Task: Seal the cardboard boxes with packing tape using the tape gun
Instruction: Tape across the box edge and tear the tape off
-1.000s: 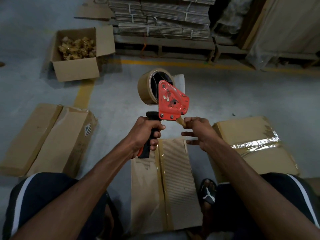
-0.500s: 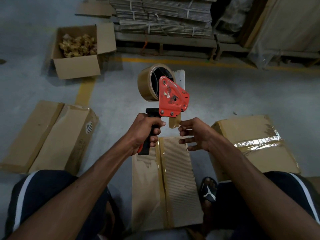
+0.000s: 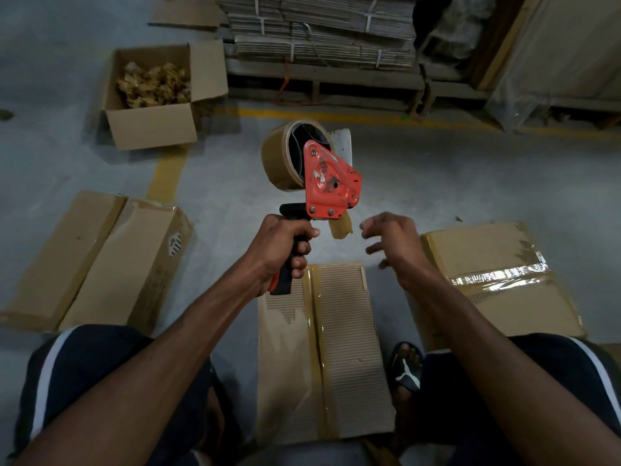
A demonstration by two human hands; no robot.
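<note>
Since a second ago the right hand (image 3: 391, 242) has let go of the tape tab (image 3: 341, 228) and drawn off to the right, so it now hangs just beside the tab with fingers loosely spread and holding nothing. The tape gun (image 3: 331, 181) sits a little higher in view, upright, its red body above the black handle and the brown tape roll (image 3: 280, 156) behind it; the short tab of tape hangs free below the gun's mouth. The left hand (image 3: 284, 250) grips the handle with fingers curled firmly round it, forearm reaching up from the lower left. Directly beneath, on the floor between the person's knees, lies the narrow cardboard box (image 3: 322, 351), its centre seam already carrying a strip of tape. The step in hand looks like readying the tape end; the next move probably calls for lowering the gun so the tab lands on a box's edge, with the free hand steadying the cardboard. To the right lies another box (image 3: 497, 284) with glossy tape across it, to the left a box (image 3: 97, 260) lying on the floor, and farther off an open carton (image 3: 151, 126) of crumpled brown material beside stacked flat cardboard (image 3: 322, 28).
</note>
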